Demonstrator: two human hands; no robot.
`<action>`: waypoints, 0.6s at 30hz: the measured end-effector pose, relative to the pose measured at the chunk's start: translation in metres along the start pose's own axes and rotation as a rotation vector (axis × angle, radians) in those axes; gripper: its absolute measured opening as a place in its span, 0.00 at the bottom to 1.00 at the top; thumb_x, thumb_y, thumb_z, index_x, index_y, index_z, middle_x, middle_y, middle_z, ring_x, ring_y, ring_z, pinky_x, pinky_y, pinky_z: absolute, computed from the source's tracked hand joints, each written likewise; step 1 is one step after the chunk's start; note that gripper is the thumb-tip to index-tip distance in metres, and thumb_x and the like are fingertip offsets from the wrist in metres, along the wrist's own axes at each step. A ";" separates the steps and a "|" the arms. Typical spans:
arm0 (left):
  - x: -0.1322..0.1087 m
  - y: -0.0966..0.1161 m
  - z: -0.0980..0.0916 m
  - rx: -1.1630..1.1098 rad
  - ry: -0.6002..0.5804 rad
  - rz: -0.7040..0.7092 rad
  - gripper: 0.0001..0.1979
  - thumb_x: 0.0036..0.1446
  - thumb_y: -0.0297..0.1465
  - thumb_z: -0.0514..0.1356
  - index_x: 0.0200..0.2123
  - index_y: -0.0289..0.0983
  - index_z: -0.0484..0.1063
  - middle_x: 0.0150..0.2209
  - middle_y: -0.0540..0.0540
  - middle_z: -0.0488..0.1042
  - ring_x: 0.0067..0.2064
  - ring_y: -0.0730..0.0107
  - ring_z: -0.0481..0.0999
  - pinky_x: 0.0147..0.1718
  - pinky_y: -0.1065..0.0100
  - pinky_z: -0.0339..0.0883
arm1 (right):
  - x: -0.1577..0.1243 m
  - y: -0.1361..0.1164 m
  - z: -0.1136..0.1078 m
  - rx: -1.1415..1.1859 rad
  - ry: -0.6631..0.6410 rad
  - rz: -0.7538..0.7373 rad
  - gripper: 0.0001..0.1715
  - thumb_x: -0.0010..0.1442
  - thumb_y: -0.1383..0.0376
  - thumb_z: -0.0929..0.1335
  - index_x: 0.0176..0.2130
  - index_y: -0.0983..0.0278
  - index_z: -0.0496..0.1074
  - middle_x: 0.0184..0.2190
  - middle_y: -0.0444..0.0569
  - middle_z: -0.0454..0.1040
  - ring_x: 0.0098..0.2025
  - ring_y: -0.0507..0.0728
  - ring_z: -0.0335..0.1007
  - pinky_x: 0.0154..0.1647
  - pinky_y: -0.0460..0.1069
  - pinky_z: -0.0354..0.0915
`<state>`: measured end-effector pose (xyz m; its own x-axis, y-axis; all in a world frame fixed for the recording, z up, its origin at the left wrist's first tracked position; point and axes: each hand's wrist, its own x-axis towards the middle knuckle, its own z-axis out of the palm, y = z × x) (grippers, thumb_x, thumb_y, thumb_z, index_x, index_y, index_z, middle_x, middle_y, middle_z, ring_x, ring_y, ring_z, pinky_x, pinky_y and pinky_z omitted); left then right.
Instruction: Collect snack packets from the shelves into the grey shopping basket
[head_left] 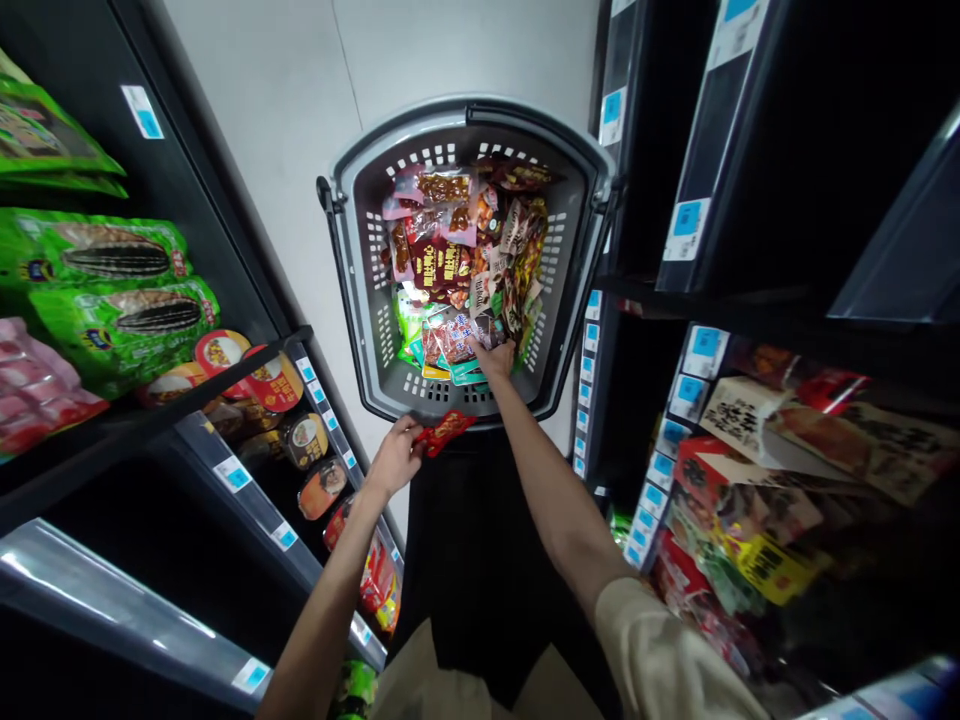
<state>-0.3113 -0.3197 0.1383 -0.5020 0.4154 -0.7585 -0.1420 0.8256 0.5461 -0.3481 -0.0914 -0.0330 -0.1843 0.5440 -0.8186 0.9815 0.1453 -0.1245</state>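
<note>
A grey shopping basket point(574, 380) full of snack packets stands on the floor in front of me. At its near rim, my left hand point(397, 455) pinches a small red snack packet point(448, 431), outside the basket's opening. Inside, near the front, my right hand point(496, 359) is closed on a snack packet point(459, 338) with a dark, patterned front; its fingertips are partly hidden. Dark red packets point(433, 268) lie in the middle, with clear pouches of brown food point(444, 188) behind them. Green packets point(409, 318) are at the left front.
Shelves with price tags rise on both sides. Green seed bags point(124, 315) and round-lidded tubs point(306, 440) fill the left shelf. Assorted food bags point(757, 540) are on the lower right shelf. The basket's handle point(525, 122) rests along the far rim.
</note>
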 end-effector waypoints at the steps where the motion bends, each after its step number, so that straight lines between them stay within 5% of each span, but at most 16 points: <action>1: 0.000 0.000 0.000 0.005 0.002 0.001 0.09 0.62 0.23 0.56 0.33 0.38 0.74 0.42 0.43 0.73 0.44 0.63 0.76 0.49 0.61 0.73 | 0.000 0.000 0.001 0.000 -0.001 0.007 0.63 0.49 0.47 0.79 0.67 0.79 0.55 0.62 0.75 0.66 0.64 0.72 0.66 0.65 0.58 0.63; 4: 0.000 0.001 0.000 0.030 -0.016 -0.001 0.09 0.63 0.23 0.56 0.32 0.38 0.73 0.41 0.43 0.73 0.43 0.62 0.76 0.47 0.62 0.73 | -0.010 0.001 0.004 -0.048 -0.009 -0.056 0.68 0.46 0.46 0.80 0.71 0.71 0.52 0.65 0.72 0.63 0.65 0.73 0.64 0.63 0.61 0.64; 10: 0.000 0.007 0.000 0.031 -0.043 0.000 0.10 0.61 0.21 0.56 0.34 0.38 0.75 0.43 0.42 0.74 0.47 0.61 0.77 0.51 0.60 0.73 | -0.024 -0.002 0.006 -0.153 0.053 -0.233 0.53 0.49 0.42 0.78 0.61 0.68 0.63 0.61 0.69 0.66 0.65 0.77 0.59 0.63 0.70 0.60; 18: -0.003 0.006 0.005 0.011 -0.059 -0.016 0.09 0.62 0.22 0.56 0.34 0.39 0.75 0.43 0.41 0.74 0.46 0.60 0.77 0.50 0.61 0.74 | -0.034 -0.029 0.016 -0.085 -0.082 -0.312 0.44 0.48 0.50 0.80 0.56 0.64 0.65 0.51 0.57 0.75 0.54 0.66 0.72 0.58 0.57 0.68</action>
<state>-0.3061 -0.3142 0.1423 -0.4486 0.4236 -0.7870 -0.1402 0.8363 0.5301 -0.3693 -0.1279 -0.0105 -0.4673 0.3946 -0.7912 0.8699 0.3651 -0.3317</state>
